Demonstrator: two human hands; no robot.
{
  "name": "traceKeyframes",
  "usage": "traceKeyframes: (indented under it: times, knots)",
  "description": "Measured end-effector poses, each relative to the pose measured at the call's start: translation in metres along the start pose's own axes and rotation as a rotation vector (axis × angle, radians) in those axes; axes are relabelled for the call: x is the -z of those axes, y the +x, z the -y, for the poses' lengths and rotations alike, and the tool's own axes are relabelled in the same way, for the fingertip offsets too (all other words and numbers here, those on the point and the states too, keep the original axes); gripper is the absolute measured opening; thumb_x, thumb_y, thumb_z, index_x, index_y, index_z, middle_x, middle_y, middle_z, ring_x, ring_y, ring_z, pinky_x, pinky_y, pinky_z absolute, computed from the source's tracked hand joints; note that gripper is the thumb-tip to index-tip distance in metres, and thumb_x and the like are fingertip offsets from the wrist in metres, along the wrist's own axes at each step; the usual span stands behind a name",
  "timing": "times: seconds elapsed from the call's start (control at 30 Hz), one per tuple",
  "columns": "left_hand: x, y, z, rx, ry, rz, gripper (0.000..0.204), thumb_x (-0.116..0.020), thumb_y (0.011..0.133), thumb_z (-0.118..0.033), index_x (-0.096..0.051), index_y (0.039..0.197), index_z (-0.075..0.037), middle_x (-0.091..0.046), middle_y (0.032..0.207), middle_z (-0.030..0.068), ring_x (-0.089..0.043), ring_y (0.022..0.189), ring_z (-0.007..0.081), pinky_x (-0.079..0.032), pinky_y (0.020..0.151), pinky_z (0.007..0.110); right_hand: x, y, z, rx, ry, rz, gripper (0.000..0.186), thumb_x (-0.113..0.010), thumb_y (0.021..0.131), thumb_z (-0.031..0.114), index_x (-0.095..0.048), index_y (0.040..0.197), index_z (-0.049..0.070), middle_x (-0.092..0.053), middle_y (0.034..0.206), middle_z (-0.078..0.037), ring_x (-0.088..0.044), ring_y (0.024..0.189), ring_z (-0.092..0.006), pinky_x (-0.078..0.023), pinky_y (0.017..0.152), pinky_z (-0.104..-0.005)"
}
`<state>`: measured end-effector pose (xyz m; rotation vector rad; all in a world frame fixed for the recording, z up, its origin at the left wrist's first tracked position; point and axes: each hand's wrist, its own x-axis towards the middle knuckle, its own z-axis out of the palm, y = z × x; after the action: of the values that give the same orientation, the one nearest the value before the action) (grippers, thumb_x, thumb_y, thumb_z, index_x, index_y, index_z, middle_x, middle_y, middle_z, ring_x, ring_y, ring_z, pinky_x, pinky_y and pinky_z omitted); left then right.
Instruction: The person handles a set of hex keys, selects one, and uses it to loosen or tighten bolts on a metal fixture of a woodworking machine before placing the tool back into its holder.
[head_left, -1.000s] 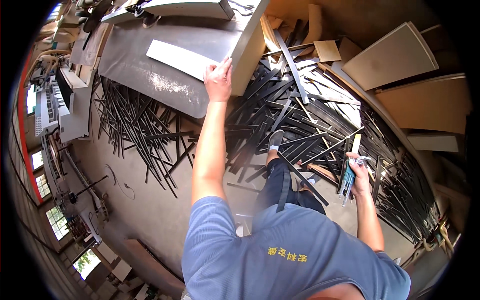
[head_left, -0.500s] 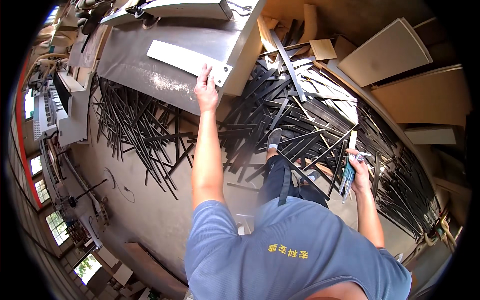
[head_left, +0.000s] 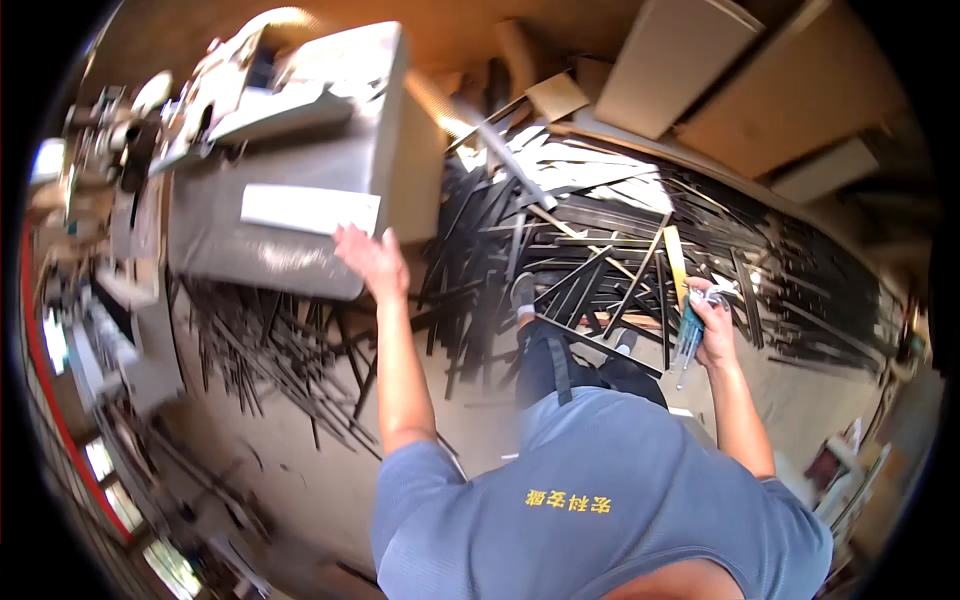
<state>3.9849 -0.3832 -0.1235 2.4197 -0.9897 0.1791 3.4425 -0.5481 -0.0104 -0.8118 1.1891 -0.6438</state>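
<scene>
My left hand reaches out with its fingers spread and holds nothing. Its fingertips are at the near right end of a long white panel; whether they touch it I cannot tell through the blur. The panel lies flat on a dark-topped worktable, beside a patch of pale dust. On the other side, my right hand is closed round a hex key set with a teal holder and bent metal keys sticking out.
Black strips lie heaped on the floor around my feet, with another pile under the table's near edge. Large boards lean at the back right. Machinery runs along the left.
The whole view has turned and blurred. My left hand has drawn back from the panel's right end, its thumb now spread wide. The right hand keeps hold of the hex key set.
</scene>
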Motion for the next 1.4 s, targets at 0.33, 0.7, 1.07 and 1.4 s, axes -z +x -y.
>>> traceKeyframes:
  times: [0.33,0.7,1.07,1.4]
  knots:
    - [-0.155,-0.229,-0.345,-0.097,-0.76,1.091,0.039,-0.055,0.103,-0.012,-0.058,0.137,0.007,-0.065,0.134,0.0187,-0.061,0.124,0.0278,-0.044,0.111,0.039,0.265,-0.125,0.044,0.468,0.088,-0.432,0.028,-0.073,0.096,0.02,-0.071,0.119,0.005,-0.068,0.099,0.0,-0.062,0.093,-0.0083,-0.05,0.086,-0.0256]
    - [-0.207,-0.466,-0.755,-0.946,-0.776,1.811,0.026,-0.056,0.106,-0.013,-0.065,0.122,0.005,-0.073,0.11,0.0096,-0.068,0.101,0.0167,-0.053,0.09,0.029,0.538,-0.303,-0.055,0.513,0.378,-1.317,0.025,-0.065,0.1,0.021,-0.07,0.119,0.006,-0.067,0.097,-0.001,-0.061,0.093,-0.0107,-0.05,0.086,-0.0293]
    - [-0.144,-0.636,-1.037,-0.975,-0.745,2.525,0.052,-0.056,0.108,-0.038,-0.05,0.138,0.004,-0.064,0.118,0.0108,-0.062,0.104,0.0184,-0.051,0.098,0.034,0.711,-0.254,0.009,0.594,0.023,-1.664,0.028,-0.067,0.098,0.017,-0.066,0.121,0.0,-0.073,0.103,-0.009,-0.068,0.099,-0.0161,-0.053,0.092,-0.0322]
    - [-0.125,-0.761,-1.253,-1.412,-0.354,2.533,0.048,-0.054,0.109,-0.036,-0.05,0.139,0.001,-0.063,0.118,0.0112,-0.06,0.104,0.0162,-0.05,0.09,0.032,0.841,-0.279,0.107,0.561,0.287,-1.764,0.038,-0.065,0.102,0.022,-0.061,0.134,0.003,-0.071,0.114,-0.012,-0.067,0.105,-0.0198,-0.052,0.093,-0.0337]
